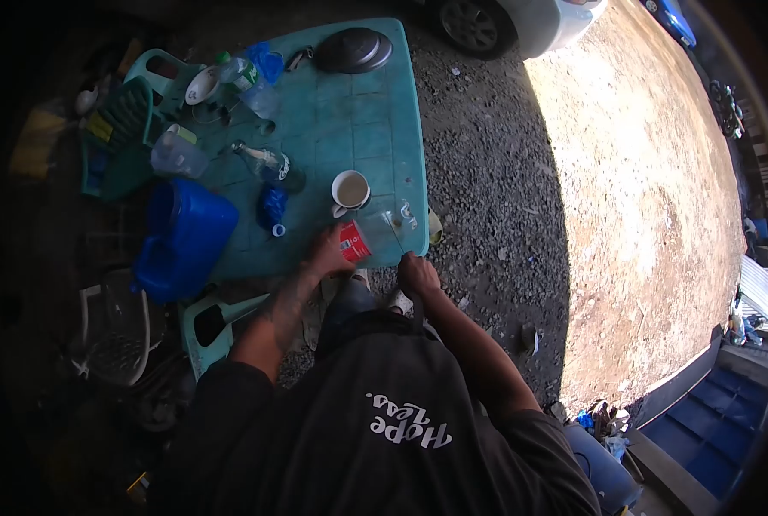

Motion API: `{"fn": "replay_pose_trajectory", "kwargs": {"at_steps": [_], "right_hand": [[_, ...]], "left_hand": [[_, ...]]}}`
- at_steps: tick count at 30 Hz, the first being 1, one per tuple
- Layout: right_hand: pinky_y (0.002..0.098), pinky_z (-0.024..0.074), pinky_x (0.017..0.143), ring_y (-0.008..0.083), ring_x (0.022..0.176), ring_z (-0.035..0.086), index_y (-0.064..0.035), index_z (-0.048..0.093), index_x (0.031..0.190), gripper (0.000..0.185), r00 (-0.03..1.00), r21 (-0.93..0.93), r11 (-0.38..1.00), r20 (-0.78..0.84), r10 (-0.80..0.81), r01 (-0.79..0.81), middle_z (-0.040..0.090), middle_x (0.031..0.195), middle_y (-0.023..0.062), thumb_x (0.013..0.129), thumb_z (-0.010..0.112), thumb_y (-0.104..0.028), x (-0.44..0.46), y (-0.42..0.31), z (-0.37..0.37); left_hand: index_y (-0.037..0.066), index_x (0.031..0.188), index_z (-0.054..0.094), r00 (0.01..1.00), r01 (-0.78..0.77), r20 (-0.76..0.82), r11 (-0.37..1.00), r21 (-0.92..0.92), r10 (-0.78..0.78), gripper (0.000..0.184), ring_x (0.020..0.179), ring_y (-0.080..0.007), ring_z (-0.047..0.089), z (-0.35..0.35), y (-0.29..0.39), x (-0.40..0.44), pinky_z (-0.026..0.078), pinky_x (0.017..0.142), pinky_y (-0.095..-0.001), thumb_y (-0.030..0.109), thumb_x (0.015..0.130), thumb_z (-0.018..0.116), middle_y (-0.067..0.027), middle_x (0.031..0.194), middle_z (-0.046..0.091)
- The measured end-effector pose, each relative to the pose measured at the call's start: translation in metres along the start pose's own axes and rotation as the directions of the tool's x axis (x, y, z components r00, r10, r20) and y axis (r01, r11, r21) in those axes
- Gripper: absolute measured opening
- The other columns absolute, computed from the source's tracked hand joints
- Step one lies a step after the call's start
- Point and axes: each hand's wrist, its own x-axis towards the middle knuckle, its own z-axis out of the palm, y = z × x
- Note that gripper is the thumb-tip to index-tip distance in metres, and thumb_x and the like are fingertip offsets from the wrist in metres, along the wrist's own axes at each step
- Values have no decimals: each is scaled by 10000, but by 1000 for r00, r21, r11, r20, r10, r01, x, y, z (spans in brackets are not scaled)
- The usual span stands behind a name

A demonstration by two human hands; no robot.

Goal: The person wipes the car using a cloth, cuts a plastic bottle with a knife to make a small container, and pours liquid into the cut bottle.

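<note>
My left hand [329,253] is wrapped round a clear plastic bottle piece with a red label [354,242], at the front edge of the green table [315,129]. Beside it, my right hand [418,275] is closed on a thin tool [396,234] whose narrow end reaches to the clear plastic. What kind of tool it is cannot be made out. Just behind the plastic piece stands a white mug [350,190] with pale liquid in it. A blue crumpled bag [272,206] and a glass bottle [268,163] lie left of the mug.
A blue jerrycan [190,236] is at the table's left edge. Farther back are a clear pitcher [178,153], a plastic bottle [239,76], a bowl [202,86] and a dark round lid [353,51]. Green chairs [126,125] stand left; a white car [539,26] is beyond.
</note>
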Motion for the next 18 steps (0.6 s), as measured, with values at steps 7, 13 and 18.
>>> {"fn": "replay_pose_trajectory", "kwargs": {"at_steps": [7, 13, 18], "right_hand": [[501, 525, 750, 422, 858, 657, 13, 604, 938, 212, 972, -46, 980, -126, -200, 196, 665, 902, 258, 881, 454, -126, 8, -5, -14], [492, 533, 739, 408, 847, 665, -1, 612, 929, 224, 966, -35, 986, -197, -166, 163, 671, 880, 242, 902, 449, -152, -9, -11, -18], [493, 532, 744, 405, 866, 664, -16, 618, 937, 241, 983, -17, 997, -166, -83, 81, 675, 909, 231, 911, 434, -170, -8, -10, -11]], "left_hand": [[44, 1367, 408, 995, -7, 103, 1000, -29, 10, 1055, 1166, -394, 512, -19, 2, 3, 435, 982, -461, 393, 496, 888, -234, 1280, 499], [17, 1441, 274, 988, -50, -147, 997, -55, 42, 1157, 1135, -377, 524, -4, 26, -31, 462, 929, -442, 389, 528, 878, -242, 1310, 442], [53, 1429, 302, 978, -6, -201, 971, 240, 56, 1089, 1102, -389, 534, 5, 27, -29, 464, 904, -455, 317, 536, 867, -217, 1218, 505]]}}
